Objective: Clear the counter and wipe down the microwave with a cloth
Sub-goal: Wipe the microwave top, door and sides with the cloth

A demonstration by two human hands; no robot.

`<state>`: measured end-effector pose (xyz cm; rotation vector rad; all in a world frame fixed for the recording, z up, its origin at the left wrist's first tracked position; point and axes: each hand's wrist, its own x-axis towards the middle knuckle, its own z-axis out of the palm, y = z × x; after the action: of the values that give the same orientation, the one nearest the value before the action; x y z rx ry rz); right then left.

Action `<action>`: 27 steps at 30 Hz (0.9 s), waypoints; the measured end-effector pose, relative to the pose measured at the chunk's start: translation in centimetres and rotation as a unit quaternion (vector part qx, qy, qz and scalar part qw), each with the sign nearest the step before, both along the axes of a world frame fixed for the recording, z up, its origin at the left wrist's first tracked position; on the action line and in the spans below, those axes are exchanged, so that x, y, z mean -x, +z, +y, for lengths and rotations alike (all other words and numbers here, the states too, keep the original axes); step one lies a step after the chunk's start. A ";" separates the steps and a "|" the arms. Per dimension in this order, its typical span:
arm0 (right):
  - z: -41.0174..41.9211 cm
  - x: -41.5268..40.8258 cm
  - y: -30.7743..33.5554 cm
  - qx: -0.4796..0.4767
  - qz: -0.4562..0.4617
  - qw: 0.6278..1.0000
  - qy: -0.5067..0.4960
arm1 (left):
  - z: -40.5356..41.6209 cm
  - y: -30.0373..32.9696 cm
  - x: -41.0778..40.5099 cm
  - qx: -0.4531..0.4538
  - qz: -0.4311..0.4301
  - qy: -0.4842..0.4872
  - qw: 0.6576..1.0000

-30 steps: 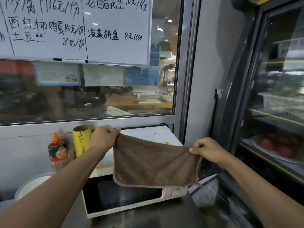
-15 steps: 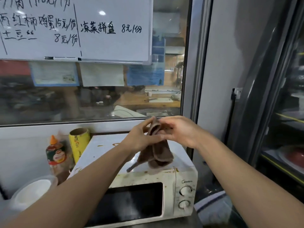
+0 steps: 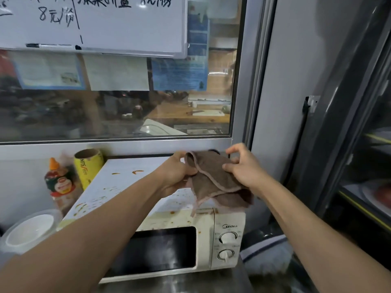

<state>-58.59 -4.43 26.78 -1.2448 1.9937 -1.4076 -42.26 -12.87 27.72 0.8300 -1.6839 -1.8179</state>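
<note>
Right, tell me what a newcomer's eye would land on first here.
First the brown cloth, folded and held by the left hand and right hand above the white microwave. Then the brown stains spattered over the microwave's top, and the sauce bottle standing to its left.

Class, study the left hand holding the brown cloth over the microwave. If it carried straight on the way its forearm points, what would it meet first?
Probably the cloth it already grips, then the right hand just beyond. Past them stands the window frame, though depth is hard to judge.
</note>
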 end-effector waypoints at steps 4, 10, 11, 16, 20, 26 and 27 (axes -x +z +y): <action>-0.8 1.6 -3.3 -0.040 0.181 0.982 -0.039 | -0.1 -2.9 0.0 0.032 -0.124 0.010 0.992; -0.9 2.1 -7.9 -0.154 0.278 0.938 0.137 | -3.0 -5.8 -2.5 0.202 -0.250 0.086 0.943; -0.8 2.1 -8.4 -0.179 0.317 0.915 0.174 | -3.6 -6.1 -3.3 0.249 -0.281 0.086 0.923; -1.0 1.5 -10.7 -0.225 0.472 0.832 0.185 | -5.6 -7.6 -7.3 0.360 -0.402 0.100 0.836; -3.3 -2.1 -11.2 -0.196 0.503 0.829 0.145 | -6.2 -8.5 -9.9 0.383 -0.456 0.103 0.796; -7.2 -9.4 -11.2 -0.133 0.542 0.810 0.178 | -6.9 -9.4 -11.8 0.418 -0.452 0.085 0.783; -7.1 -10.0 -11.3 -0.126 0.550 0.804 0.188 | -7.1 -9.4 -11.9 0.412 -0.444 0.085 0.791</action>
<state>-48.63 -11.57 15.45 -2.4650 2.1971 -0.1097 -30.32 -19.96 18.37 1.4262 -2.5171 -0.3429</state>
